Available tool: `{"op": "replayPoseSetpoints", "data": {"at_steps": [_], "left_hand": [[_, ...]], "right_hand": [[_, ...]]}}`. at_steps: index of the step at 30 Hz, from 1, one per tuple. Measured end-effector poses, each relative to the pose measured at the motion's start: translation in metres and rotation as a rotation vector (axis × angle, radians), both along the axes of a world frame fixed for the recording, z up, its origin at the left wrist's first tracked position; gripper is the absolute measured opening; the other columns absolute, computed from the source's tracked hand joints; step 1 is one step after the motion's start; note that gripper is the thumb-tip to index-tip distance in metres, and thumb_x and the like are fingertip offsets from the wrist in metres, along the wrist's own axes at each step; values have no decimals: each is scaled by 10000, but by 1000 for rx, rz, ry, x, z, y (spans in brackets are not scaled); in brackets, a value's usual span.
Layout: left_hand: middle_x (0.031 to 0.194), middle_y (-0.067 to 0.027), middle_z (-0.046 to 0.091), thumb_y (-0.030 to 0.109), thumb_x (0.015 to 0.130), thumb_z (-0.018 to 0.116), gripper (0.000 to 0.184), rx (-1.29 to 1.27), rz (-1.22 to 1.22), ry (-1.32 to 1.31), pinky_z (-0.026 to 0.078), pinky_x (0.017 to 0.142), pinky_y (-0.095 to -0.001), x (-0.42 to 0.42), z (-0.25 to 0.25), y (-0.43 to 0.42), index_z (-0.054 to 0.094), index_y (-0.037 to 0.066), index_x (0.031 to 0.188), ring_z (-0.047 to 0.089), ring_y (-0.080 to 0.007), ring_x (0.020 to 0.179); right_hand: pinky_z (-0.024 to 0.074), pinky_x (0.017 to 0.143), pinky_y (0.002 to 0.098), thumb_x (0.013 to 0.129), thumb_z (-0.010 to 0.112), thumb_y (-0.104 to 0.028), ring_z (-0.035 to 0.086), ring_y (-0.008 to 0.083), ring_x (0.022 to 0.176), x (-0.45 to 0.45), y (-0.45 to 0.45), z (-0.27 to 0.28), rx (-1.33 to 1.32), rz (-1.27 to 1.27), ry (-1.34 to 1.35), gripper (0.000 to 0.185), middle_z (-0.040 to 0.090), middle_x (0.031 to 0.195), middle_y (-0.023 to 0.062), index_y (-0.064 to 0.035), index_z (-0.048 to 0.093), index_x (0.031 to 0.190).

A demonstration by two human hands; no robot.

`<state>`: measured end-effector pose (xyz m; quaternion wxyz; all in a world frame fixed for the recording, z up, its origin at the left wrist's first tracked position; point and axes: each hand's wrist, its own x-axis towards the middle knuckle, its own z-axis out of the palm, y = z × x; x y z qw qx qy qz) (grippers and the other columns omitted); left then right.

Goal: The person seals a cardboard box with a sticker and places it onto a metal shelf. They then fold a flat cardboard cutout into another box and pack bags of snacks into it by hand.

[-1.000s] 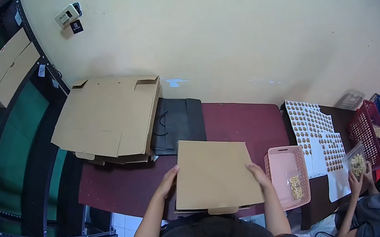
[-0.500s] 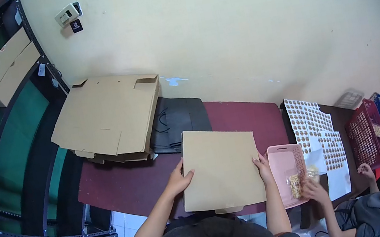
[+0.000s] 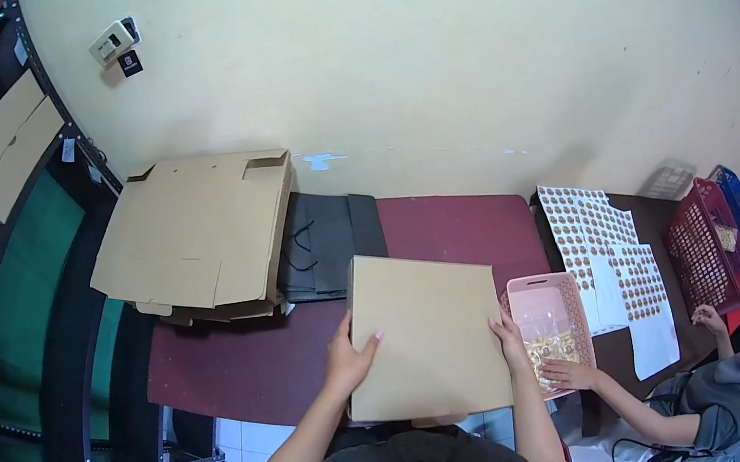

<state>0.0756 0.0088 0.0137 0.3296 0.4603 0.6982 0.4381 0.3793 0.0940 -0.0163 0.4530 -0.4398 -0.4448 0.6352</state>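
A closed, flat brown cardboard box is held in front of my body, its broad face toward me. My left hand grips the left edge, with the thumb lying on the face. At the opposite edge, my right hand is closed on the box, thumb in front and the other fingers mostly hidden. A small flap shows under the near edge of the box. Just right of my right hand sits a pink basket with clear packets of pale pieces inside.
Flattened cardboard boxes are stacked on the maroon table, beside black paper bags. A co-worker's hand reaches into the pink basket. Sticker sheets and a red basket lie right. A metal shelf stands left.
The view has shifted slightly. The box has tilted a little in my hands. The co-worker's hand has moved left, further into the pink basket, and more packets lie there.
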Motion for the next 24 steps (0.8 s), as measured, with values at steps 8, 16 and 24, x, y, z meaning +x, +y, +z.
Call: {"op": "replayPoseSetpoints", "data": {"at_steps": [8, 16, 24], "left_hand": [[1334, -224, 437, 233, 862, 625, 672, 91, -96, -401, 350, 1015, -345, -51, -76, 52, 278, -9, 1384, 430, -281, 1244], [1330, -258, 427, 390, 939, 439, 597, -48, -47, -62, 330, 1024, -399, -40, -94, 3, 284, 38, 1396, 415, -365, 1247], [1279, -264, 479, 417, 947, 411, 571, -193, -59, -86, 351, 1004, -390, -37, -80, -37, 340, 43, 1372, 459, -370, 1208]], "right_hand": [[338, 1015, 307, 903, 531, -166, 430, 226, 1234, -38, 52, -40, 151, -24, -307, 555, 444, 1351, 148, -22, 315, 1393], [303, 1047, 409, 873, 571, -314, 378, 362, 1271, -36, 9, -24, 136, -20, -755, 689, 356, 1388, 239, -32, 248, 1412], [177, 1085, 516, 776, 654, -418, 223, 422, 1328, -77, -63, 26, 838, 583, -1064, 727, 252, 1445, 201, -181, 349, 1392]]}}
